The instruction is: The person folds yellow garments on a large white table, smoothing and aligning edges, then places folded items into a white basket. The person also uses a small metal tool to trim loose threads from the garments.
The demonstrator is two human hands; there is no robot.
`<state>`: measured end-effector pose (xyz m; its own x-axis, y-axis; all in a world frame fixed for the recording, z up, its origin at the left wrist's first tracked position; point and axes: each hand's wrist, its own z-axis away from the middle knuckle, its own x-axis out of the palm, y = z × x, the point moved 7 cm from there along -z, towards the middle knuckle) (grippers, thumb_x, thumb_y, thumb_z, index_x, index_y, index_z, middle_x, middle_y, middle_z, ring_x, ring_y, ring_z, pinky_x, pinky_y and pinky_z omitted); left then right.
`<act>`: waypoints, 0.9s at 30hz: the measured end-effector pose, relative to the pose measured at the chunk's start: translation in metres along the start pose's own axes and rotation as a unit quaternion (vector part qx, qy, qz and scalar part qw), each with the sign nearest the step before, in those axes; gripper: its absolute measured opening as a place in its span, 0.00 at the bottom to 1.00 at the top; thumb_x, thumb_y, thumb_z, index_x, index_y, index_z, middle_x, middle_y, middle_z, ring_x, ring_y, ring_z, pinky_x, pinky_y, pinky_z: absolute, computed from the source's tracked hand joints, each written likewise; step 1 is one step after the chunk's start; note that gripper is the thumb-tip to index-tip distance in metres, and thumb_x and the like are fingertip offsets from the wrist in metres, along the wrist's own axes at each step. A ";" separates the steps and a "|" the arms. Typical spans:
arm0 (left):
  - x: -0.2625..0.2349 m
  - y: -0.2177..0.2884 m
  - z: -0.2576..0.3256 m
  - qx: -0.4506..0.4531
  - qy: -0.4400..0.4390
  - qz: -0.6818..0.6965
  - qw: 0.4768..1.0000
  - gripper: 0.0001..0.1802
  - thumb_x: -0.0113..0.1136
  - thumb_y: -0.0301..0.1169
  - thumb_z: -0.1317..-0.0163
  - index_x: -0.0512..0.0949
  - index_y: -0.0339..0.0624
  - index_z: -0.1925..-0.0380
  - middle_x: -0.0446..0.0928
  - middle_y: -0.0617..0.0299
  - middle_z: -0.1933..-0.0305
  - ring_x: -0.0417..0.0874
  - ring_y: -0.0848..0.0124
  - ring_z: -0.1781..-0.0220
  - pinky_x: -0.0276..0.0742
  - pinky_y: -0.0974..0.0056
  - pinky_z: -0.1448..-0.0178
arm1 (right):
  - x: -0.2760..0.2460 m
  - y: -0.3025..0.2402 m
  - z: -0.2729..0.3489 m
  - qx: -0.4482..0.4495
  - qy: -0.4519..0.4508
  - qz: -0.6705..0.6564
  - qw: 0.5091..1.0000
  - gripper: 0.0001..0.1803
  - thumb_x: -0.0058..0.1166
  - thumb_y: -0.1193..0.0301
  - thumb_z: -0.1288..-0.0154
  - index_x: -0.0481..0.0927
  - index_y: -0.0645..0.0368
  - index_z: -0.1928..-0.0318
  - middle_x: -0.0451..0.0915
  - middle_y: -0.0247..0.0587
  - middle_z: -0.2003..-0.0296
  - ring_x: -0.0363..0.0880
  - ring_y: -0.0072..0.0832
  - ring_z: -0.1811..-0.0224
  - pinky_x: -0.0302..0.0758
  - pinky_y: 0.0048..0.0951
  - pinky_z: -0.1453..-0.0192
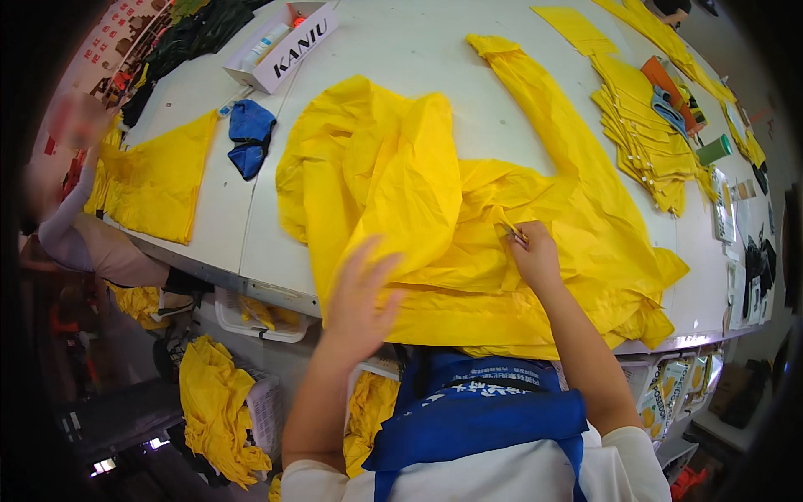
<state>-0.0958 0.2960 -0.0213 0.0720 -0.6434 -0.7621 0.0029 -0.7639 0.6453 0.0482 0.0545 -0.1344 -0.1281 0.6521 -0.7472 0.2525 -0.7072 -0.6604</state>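
Observation:
A large, crumpled yellow garment of thin, smooth fabric [376, 184] spreads over the table in front of me. One long sleeve [535, 100] reaches away toward the far side and ends in a gathered cuff. My right hand [535, 251] is closed in a pinch on a small raised fold near the garment's middle. Something small and dark shows at those fingertips, too small to name. Blurred by motion, my left hand [364, 297] hovers over the garment's near left part, fingers apart and holding nothing.
On the white table [259, 209] lie a blue pouch-like item [250, 134], a white box [280, 50] and stacked yellow pieces [631, 125]. Another person's sleeve [71, 213] is at the left, beside folded yellow fabric [171, 176]. Below the edge, yellow fabric [213, 402] hangs over a crate.

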 end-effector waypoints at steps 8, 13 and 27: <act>0.092 -0.088 -0.053 -0.133 -0.106 -0.297 0.940 0.25 0.51 0.45 0.35 0.72 0.48 0.41 0.56 0.49 0.28 0.56 0.43 0.29 0.44 0.30 0.32 | -0.047 0.028 0.006 0.291 -0.014 -0.497 0.818 0.08 0.52 0.68 0.33 0.71 0.51 0.71 0.67 0.23 0.81 0.62 0.12 0.82 0.58 0.16 0.79; 0.080 0.002 -0.041 0.063 0.091 -0.067 0.992 0.20 0.59 0.34 0.42 0.76 0.49 0.49 0.65 0.51 0.38 0.66 0.48 0.38 0.60 0.46 0.34 | -0.051 0.020 0.016 0.341 -0.024 -0.602 0.721 0.07 0.50 0.68 0.31 0.70 0.50 0.69 0.65 0.22 0.81 0.58 0.12 0.84 0.54 0.16 0.81; 0.119 0.072 -0.069 0.082 -0.202 0.188 0.958 0.06 0.61 0.27 0.44 0.77 0.40 0.67 0.74 0.56 0.60 0.78 0.61 0.60 0.73 0.64 0.57 | -0.073 0.053 0.004 0.226 -0.054 -0.428 0.873 0.06 0.49 0.70 0.31 0.73 0.57 0.58 0.72 0.31 0.74 0.66 0.16 0.79 0.64 0.19 0.75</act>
<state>-0.0184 0.1675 -0.0618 -0.3541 -0.8162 -0.4566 -0.1069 -0.4497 0.8867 0.0669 -0.0316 -0.1152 -0.1803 0.9824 0.0489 -0.3816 -0.0241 -0.9240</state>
